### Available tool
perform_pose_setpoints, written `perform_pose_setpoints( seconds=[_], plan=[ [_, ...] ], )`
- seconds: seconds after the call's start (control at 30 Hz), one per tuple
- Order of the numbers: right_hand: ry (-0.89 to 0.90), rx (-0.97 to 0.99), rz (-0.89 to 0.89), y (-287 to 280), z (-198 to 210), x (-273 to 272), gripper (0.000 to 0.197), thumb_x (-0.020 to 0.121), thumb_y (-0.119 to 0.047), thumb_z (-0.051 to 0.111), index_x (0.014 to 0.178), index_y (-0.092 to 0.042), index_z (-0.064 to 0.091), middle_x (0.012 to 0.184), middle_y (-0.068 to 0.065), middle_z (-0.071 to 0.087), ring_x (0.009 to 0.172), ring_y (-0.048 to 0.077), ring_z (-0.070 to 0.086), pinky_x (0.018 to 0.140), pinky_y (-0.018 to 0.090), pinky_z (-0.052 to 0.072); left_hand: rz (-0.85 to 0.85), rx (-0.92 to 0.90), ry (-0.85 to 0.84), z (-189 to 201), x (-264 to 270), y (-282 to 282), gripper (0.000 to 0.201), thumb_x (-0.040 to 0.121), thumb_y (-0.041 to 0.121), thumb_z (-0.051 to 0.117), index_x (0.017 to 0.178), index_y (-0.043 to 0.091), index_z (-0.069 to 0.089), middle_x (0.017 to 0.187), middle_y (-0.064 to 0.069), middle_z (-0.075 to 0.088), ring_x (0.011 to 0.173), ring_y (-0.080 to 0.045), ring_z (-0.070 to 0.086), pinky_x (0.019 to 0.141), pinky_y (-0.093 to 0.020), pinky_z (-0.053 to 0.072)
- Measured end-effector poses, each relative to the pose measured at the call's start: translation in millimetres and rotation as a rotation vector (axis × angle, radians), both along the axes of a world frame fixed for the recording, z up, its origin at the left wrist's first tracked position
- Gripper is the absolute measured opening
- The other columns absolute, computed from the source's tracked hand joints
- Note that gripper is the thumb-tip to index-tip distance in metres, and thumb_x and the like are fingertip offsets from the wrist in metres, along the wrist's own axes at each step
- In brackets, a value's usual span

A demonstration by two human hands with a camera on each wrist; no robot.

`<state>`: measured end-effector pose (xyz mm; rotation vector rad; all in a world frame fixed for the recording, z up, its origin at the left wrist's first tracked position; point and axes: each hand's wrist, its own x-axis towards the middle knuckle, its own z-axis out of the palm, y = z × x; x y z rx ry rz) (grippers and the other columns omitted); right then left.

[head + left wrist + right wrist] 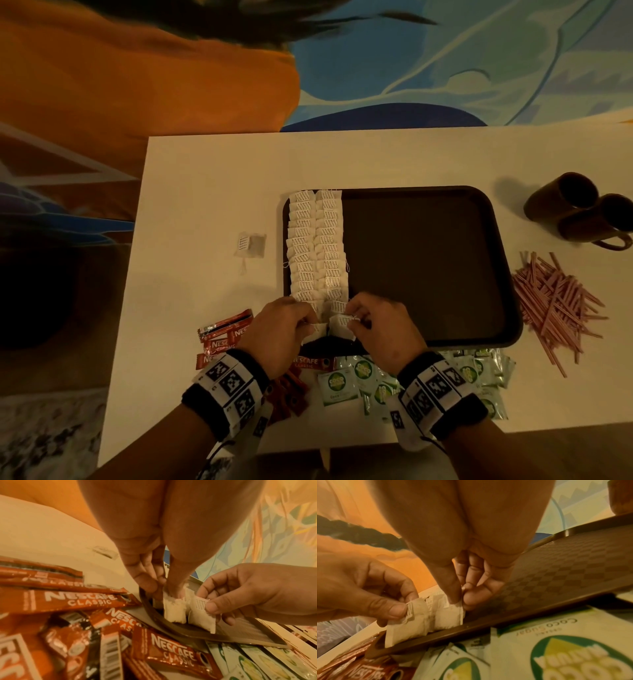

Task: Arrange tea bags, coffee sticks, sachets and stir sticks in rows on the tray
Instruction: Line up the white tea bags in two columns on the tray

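A dark brown tray (428, 260) lies on the white table. Two columns of white tea bags (317, 246) run down its left side. At the near end of those columns both hands work side by side. My left hand (310, 325) pinches a tea bag (175, 609) at its top edge, standing it against the tray's near rim. My right hand (354, 322) pinches another tea bag (448, 615) by its upper corner, just right of the first. Both bags touch the tray floor near the rim (471, 631).
Red coffee sticks (222, 339) are heaped left of my wrists, and green-white sugar sachets (356, 380) lie along the tray's near edge. Pink stir sticks (555, 301) are piled to the right, with two brown mugs (579, 209) behind them. One loose tea bag (251, 244) lies left of the tray.
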<state>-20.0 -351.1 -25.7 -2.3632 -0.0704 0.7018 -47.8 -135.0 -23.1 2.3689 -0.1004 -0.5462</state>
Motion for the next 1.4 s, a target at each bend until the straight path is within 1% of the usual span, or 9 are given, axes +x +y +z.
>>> perform_pose_setpoints(
  seconds=[0.1, 0.23, 0.47, 0.57, 0.67, 0.8, 0.93, 1.1, 1.4],
  plan=[
    [-0.004, 0.007, -0.002, 1, -1, -1, 0.018, 0.091, -0.019, 0.074, 0.102, -0.031, 0.066, 0.096, -0.012, 0.066, 0.087, 0.003, 0.063, 0.078, 0.026, 0.059, 0.012, 0.003, 0.015, 2, 2, -1, 0.006, 0.095, 0.020, 0.068, 0.099, 0.024, 0.070, 0.097, 0.009, 0.066, 0.089, -0.007, 0.060, 0.080, -0.030, 0.052],
    [-0.006, 0.003, -0.004, 2, -1, -1, 0.019, 0.091, -0.020, 0.074, 0.105, -0.030, 0.065, 0.097, -0.012, 0.065, 0.088, 0.003, 0.062, 0.077, 0.023, 0.056, 0.031, 0.005, 0.010, 2, 5, -1, 0.012, 0.093, 0.019, 0.070, 0.092, 0.026, 0.060, 0.086, 0.009, 0.064, 0.079, -0.006, 0.059, 0.068, -0.026, 0.046],
    [-0.041, 0.020, -0.047, 2, -4, 0, 0.024, 0.088, -0.016, 0.078, 0.102, -0.030, 0.064, 0.096, -0.014, 0.060, 0.085, 0.002, 0.060, 0.076, 0.023, 0.057, 0.027, 0.015, -0.061, -2, 5, -1, 0.002, 0.094, 0.019, 0.068, 0.096, 0.020, 0.068, 0.100, 0.008, 0.054, 0.090, -0.011, 0.055, 0.078, -0.030, 0.050],
    [-0.048, 0.015, -0.043, 4, -6, 0, 0.025, 0.087, -0.015, 0.078, 0.103, -0.027, 0.064, 0.097, -0.013, 0.059, 0.084, 0.002, 0.060, 0.077, 0.023, 0.056, 0.029, 0.038, -0.062, -4, 4, 0, 0.002, 0.095, 0.020, 0.067, 0.096, 0.020, 0.067, 0.102, 0.008, 0.052, 0.091, -0.012, 0.055, 0.079, -0.034, 0.052],
    [-0.048, 0.015, -0.045, 6, -8, 0, 0.025, 0.087, -0.015, 0.078, 0.103, -0.027, 0.064, 0.098, -0.012, 0.059, 0.084, 0.001, 0.059, 0.075, 0.019, 0.054, 0.039, 0.066, -0.075, -6, 2, 2, 0.002, 0.095, 0.022, 0.066, 0.097, 0.021, 0.066, 0.102, 0.006, 0.054, 0.090, -0.015, 0.056, 0.077, -0.037, 0.053],
    [-0.063, 0.001, -0.044, 7, -10, -2, 0.025, 0.088, -0.019, 0.077, 0.105, -0.028, 0.062, 0.106, -0.011, 0.056, 0.090, 0.002, 0.059, 0.080, 0.021, 0.056, 0.055, 0.077, -0.149, -7, -3, 3, 0.008, 0.093, 0.025, 0.069, 0.099, 0.022, 0.064, 0.106, 0.006, 0.052, 0.092, -0.015, 0.056, 0.072, -0.034, 0.053],
    [-0.149, -0.085, 0.003, 6, -5, -7, 0.029, 0.088, -0.027, 0.077, 0.109, -0.032, 0.057, 0.117, -0.011, 0.047, 0.099, 0.007, 0.056, 0.085, 0.026, 0.055, 0.021, 0.086, -0.194, -8, -12, 6, 0.016, 0.090, 0.027, 0.074, 0.102, 0.026, 0.064, 0.114, 0.008, 0.051, 0.098, -0.012, 0.054, 0.076, -0.029, 0.053],
    [-0.109, -0.080, 0.138, 6, -2, -16, 0.019, 0.091, -0.022, 0.071, 0.100, -0.031, 0.057, 0.103, -0.015, 0.048, 0.088, 0.007, 0.056, 0.076, 0.029, 0.056, -0.028, 0.107, -0.212, -13, -18, 10, 0.022, 0.085, 0.026, 0.079, 0.104, 0.025, 0.067, 0.116, 0.009, 0.054, 0.100, -0.014, 0.056, 0.074, -0.028, 0.053],
    [-0.084, -0.056, 0.162, 9, -13, -17, 0.020, 0.091, -0.022, 0.072, 0.105, -0.032, 0.061, 0.106, -0.014, 0.049, 0.096, 0.010, 0.058, 0.082, 0.033, 0.057, -0.052, 0.138, -0.208, -15, -19, 9, 0.020, 0.091, 0.029, 0.072, 0.109, 0.023, 0.069, 0.121, 0.007, 0.054, 0.105, -0.016, 0.056, 0.079, -0.028, 0.052]
  ],
)
